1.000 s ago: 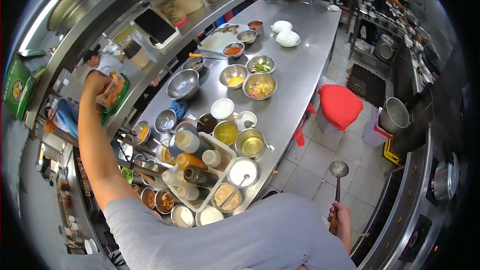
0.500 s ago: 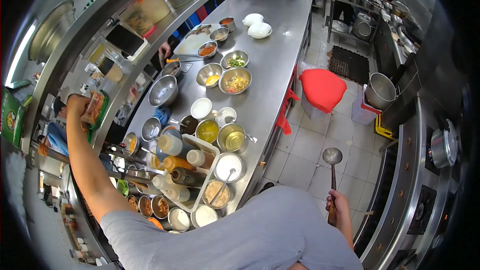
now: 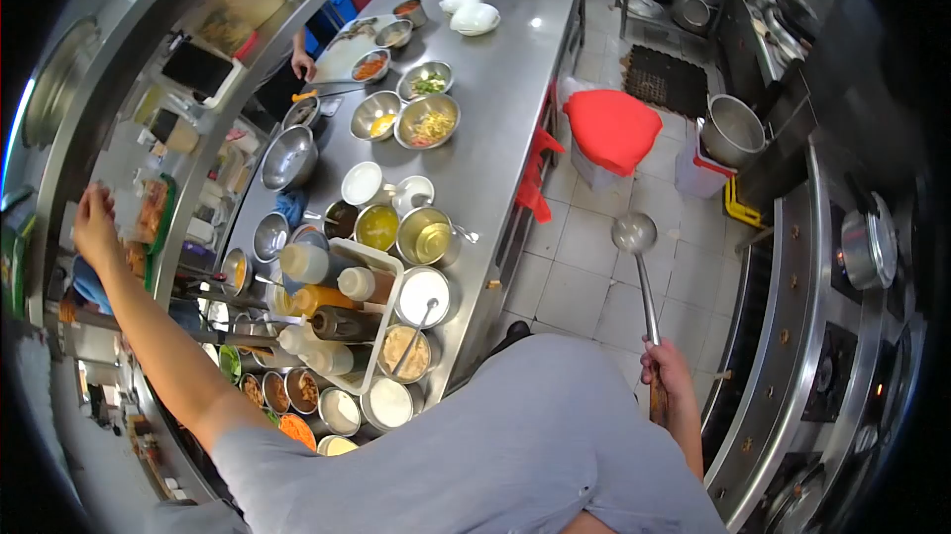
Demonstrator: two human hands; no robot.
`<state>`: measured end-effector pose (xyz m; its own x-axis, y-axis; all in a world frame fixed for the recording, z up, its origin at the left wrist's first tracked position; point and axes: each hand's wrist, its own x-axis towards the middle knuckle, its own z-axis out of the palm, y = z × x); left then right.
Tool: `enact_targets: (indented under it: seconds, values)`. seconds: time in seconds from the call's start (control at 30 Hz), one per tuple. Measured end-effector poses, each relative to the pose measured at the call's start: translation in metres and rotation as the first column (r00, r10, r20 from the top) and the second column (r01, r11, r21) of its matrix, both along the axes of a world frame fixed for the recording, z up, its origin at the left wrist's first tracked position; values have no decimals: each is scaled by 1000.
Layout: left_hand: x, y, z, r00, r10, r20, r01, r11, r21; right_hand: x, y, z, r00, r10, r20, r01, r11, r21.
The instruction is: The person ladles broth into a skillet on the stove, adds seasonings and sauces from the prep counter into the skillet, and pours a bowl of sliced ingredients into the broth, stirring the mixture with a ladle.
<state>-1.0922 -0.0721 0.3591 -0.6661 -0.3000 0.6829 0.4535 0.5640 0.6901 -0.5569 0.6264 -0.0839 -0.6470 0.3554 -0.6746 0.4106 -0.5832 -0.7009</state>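
My right hand [image 3: 671, 375] is closed round the wooden handle of a ladle [image 3: 635, 234], whose metal bowl points forward over the tiled floor. My left hand [image 3: 96, 227] is raised at the shelf on the left, fingers loosely apart, with nothing visible in it. Just right of it on the shelf sits a green-edged container [image 3: 152, 209] of reddish food. Below my left arm, a white tray [image 3: 393, 301] holds several sauce bottles. Beside the tray stand a pot of white powder [image 3: 420, 288] and a pot of beige seasoning [image 3: 392, 348], with a spoon across them.
Bowls of chopped food [image 3: 427, 122] and white plates stand along the steel table [image 3: 505, 49]. Another person's hand [image 3: 303, 65] is at the table's far side. A red-covered bin [image 3: 612, 128] stands in the aisle. A stove with a lidded pot [image 3: 868, 247] runs along the right.
My left hand has moved left, away from the green-edged container on the shelf. The ladle stays in my right hand, while the view has shifted. The other person's hand shows more fully.
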Motion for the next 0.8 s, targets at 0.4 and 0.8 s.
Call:
enact_targets:
  seconds: [0.4,0.8]
  values:
    - [174,443,-293,481,-470,740,803,575,-157,-11,-6,111,882,456,-117,-462,887,-24]
    - [231,513,-362,563,-354,747,747,605,-276,36,23,94,789,580,-203,-604,793,-82]
